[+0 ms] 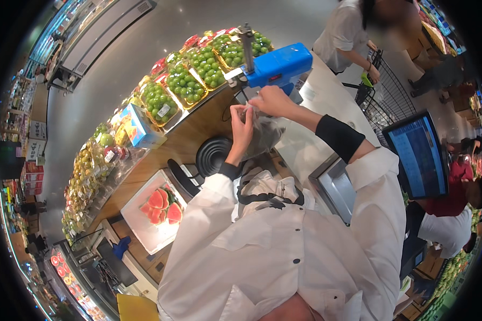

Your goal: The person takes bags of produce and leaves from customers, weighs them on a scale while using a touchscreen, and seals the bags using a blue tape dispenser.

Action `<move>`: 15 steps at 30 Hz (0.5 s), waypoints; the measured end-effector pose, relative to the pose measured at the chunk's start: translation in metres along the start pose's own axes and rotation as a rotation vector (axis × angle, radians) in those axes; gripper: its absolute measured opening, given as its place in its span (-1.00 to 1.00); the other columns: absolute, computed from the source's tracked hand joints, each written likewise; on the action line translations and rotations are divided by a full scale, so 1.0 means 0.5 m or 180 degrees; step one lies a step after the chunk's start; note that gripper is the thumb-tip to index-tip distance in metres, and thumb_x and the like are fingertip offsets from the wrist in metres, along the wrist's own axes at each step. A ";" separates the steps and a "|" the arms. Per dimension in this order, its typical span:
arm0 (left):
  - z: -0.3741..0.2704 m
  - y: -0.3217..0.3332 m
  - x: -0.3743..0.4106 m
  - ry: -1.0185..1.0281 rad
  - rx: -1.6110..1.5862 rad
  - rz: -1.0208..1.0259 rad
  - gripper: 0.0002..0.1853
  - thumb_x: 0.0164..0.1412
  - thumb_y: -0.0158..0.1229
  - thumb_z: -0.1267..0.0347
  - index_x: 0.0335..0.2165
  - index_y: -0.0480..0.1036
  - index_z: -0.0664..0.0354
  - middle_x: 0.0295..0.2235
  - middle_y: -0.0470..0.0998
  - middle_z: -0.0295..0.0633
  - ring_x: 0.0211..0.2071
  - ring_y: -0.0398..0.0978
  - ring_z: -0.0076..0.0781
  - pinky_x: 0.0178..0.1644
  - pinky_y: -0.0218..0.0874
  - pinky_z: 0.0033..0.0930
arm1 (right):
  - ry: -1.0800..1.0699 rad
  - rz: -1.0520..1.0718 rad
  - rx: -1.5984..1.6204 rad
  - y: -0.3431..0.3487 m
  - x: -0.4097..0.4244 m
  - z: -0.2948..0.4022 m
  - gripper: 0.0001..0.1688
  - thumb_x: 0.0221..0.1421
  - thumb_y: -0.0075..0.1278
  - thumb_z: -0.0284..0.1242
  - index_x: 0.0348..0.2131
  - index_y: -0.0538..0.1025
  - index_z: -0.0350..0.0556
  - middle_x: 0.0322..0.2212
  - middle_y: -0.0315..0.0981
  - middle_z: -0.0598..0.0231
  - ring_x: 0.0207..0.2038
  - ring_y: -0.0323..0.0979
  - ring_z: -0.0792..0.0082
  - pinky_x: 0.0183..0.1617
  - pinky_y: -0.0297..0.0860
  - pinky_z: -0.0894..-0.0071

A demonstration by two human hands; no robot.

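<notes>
A clear plastic bag [265, 136] hangs from both hands in front of me, with its gathered neck pinched at the top. My left hand [243, 126] grips the neck from the left, fingers pointing up. My right hand [274, 101] pinches the tip of the neck from the right. The bag's contents are hard to make out. Just beyond the hands, a blue machine [281, 64] with an upright metal post [247, 48] stands on the counter [325, 94].
Wrapped trays of green grapes [184, 82] line the counter's far edge, beside a blue fruit box [138, 126]. At lower left a white foam box [144, 236] holds cut watermelon [162, 204]. A scale [335, 188] and monitor [417, 156] stand right; beyond, a person holds a shopping cart [379, 88].
</notes>
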State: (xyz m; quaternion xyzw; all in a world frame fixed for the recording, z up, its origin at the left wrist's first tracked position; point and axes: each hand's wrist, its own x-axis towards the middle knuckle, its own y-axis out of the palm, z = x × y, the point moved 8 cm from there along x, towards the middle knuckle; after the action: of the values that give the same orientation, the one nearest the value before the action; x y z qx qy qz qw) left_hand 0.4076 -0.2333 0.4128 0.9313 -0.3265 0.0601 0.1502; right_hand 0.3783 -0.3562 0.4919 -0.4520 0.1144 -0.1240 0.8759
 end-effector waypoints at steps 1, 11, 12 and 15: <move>0.023 -0.019 0.023 -0.0061 -0.0120 -0.0211 -0.82 0.35 0.02 0.38 -0.25 0.19 0.22 -0.41 0.41 -0.27 -0.39 0.39 -0.59 -0.29 0.23 -0.52 | 0.0256 -0.0037 -0.0084 0.007 0.027 0.002 -0.49 0.03 0.08 -0.16 -0.58 0.53 -0.37 -0.59 0.48 -0.15 -0.45 0.48 -0.15 -0.34 0.38 0.06; 0.146 -0.058 0.109 -0.0757 -0.0975 -0.0092 -0.74 0.19 0.19 0.49 -0.32 0.20 0.12 -0.40 0.29 -0.44 -0.34 0.25 -0.71 -0.25 0.11 -0.60 | -0.0307 -0.0230 -0.1474 0.000 0.126 0.092 -0.61 0.17 0.04 -0.23 -0.50 0.54 -0.23 -0.58 0.51 -0.03 -0.46 0.53 -0.04 -0.41 0.44 0.08; 0.155 -0.056 0.114 -0.0789 -0.1013 -0.0031 -0.74 0.19 0.19 0.49 -0.32 0.20 0.12 -0.40 0.28 -0.44 -0.35 0.25 -0.71 -0.25 0.11 -0.60 | -0.0388 -0.0184 -0.1514 0.004 0.126 0.095 -0.62 0.17 0.03 -0.25 -0.50 0.55 -0.22 -0.57 0.52 -0.02 -0.45 0.54 -0.03 -0.39 0.46 0.09; 0.166 -0.055 0.149 -0.0709 -0.1059 0.0247 -0.75 0.19 0.18 0.50 -0.28 0.23 0.13 -0.36 0.30 -0.42 -0.31 0.27 -0.69 -0.21 0.13 -0.60 | -0.0157 -0.0335 -0.1328 0.004 0.129 0.086 -0.64 0.16 0.03 -0.28 -0.51 0.55 -0.24 -0.58 0.51 -0.05 -0.44 0.54 -0.05 -0.37 0.46 0.07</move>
State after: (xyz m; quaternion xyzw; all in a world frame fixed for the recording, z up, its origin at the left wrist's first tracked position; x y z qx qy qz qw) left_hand 0.4839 -0.2832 0.3429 0.8812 -0.3822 -0.0923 0.2625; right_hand 0.4529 -0.3433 0.5089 -0.6317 0.0923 -0.1321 0.7582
